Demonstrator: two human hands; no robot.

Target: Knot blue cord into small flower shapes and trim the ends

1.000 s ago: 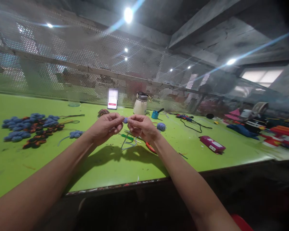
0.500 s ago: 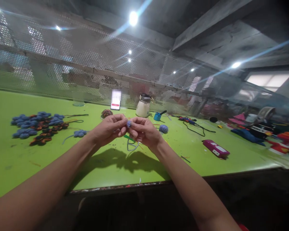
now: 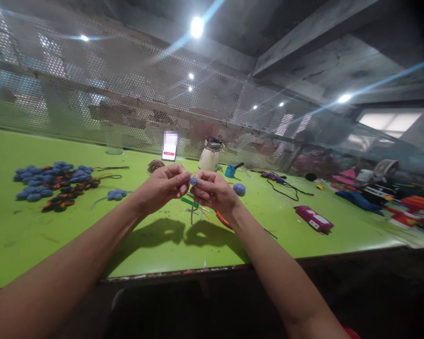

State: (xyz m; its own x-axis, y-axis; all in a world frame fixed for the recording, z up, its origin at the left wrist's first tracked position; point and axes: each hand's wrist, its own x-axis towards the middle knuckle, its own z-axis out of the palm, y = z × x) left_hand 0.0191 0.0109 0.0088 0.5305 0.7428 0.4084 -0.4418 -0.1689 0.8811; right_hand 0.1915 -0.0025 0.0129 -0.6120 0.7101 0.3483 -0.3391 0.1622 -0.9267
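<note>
A small piece of blue crochet work [image 3: 193, 181] is pinched between the thumb and fingers of my right hand [image 3: 215, 190], above the green table. Blue yarn tails [image 3: 192, 214] hang below it. My left hand [image 3: 167, 184] is closed in a pinch at the piece's left edge; what lies between its fingertips is too small to make out. Beneath the hands lie a green-handled tool [image 3: 189, 202], perhaps a crochet hook, and a red-handled thing [image 3: 223, 220] partly covered by my right wrist. A ball of blue yarn [image 3: 239, 189] sits just right of my right hand.
Blue crocheted flowers [image 3: 33, 193] and dark orange-black ones [image 3: 58, 202] are heaped at the left, a single blue flower [image 3: 117, 194] nearer. Behind the hands stand a phone [image 3: 169, 153], a jug [image 3: 209, 155] and a blue pot [image 3: 230, 171]. A purple case [image 3: 313, 219] lies right.
My left fingertips have drawn slightly left, off the crochet piece, which stays in my right hand. The hanging yarn has swung, and the red-handled thing now shows by my right wrist.
</note>
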